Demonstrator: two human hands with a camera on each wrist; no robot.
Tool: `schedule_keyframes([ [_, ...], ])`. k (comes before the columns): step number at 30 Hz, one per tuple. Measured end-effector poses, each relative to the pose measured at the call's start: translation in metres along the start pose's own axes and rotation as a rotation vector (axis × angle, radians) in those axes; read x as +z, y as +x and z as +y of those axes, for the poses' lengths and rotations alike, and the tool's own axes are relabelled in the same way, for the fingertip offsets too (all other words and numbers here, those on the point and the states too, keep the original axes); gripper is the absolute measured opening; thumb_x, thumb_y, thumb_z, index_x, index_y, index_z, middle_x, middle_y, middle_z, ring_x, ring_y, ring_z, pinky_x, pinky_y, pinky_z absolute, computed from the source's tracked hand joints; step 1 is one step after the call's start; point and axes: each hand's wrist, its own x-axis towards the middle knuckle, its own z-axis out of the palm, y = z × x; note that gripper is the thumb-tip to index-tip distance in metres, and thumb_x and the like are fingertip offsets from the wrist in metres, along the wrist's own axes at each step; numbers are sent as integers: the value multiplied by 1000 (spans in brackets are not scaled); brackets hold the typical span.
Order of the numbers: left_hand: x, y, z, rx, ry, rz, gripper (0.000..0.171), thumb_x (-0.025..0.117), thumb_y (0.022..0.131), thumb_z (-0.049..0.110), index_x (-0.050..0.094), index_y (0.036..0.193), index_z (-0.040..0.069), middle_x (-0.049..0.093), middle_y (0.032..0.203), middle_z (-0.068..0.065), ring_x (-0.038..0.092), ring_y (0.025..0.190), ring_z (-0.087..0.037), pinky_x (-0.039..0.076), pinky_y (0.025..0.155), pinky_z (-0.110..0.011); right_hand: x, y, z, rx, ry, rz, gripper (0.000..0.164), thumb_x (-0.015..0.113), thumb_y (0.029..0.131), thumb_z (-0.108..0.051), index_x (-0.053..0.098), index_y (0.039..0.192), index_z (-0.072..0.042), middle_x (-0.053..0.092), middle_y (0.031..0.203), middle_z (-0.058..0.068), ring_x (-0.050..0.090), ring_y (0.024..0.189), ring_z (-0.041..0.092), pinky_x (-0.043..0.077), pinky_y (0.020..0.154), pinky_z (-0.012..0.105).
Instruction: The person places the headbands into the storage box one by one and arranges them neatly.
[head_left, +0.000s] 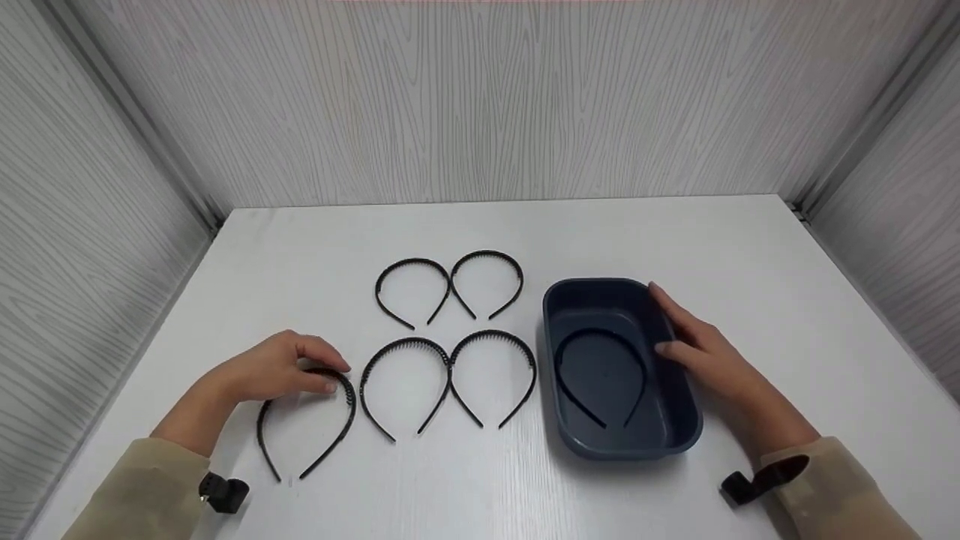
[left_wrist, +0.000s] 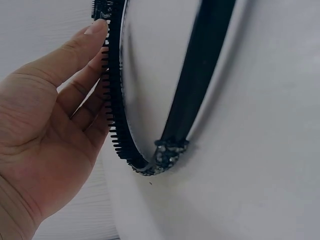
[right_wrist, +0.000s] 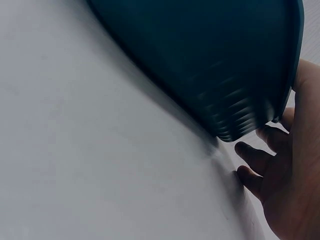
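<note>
In the head view my left hand (head_left: 274, 369) pinches a black toothed headband (left_wrist: 200, 75) at the near left. The left wrist view shows the thumb on the toothed side and fingers behind the band. Glittering trim marks part of it. My right hand (head_left: 709, 356) grips the right wall of a dark blue plastic basin (head_left: 630, 454), thumb over the rim and fingers outside. Inside the basin lies one black headband (head_left: 600, 331). Between the hands lie two front headbands, left (head_left: 405, 341) and right (head_left: 491, 333), their sides touching.
Farther back on the white table (head_left: 315, 247), two more black headbands, left (head_left: 414, 261) and right (head_left: 487, 253), touch side by side. Wood-grain panels (head_left: 480, 105) enclose the table at the back and both sides.
</note>
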Motion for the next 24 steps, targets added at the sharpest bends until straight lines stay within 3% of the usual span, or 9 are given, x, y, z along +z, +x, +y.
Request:
schedule_keyframes([
  [8, 3, 0, -2, 20, 23, 5, 25, 87, 91, 21, 83, 115, 19, 74, 121, 2, 63, 120, -25, 49, 103, -35, 0, 1, -2, 6, 1, -4, 78, 61, 104, -9, 24, 171, -26, 24, 174, 3, 22, 158, 24, 21, 116, 10],
  [24, 7, 4, -6, 57, 74, 13, 19, 84, 93, 21, 84, 112, 22, 73, 117, 6, 64, 113, -19, 49, 99, -31, 0, 1, 3, -6, -19, 3, 78, 62, 104, -10, 24, 171, -27, 26, 174, 2, 24, 156, 11, 22, 115, 10],
])
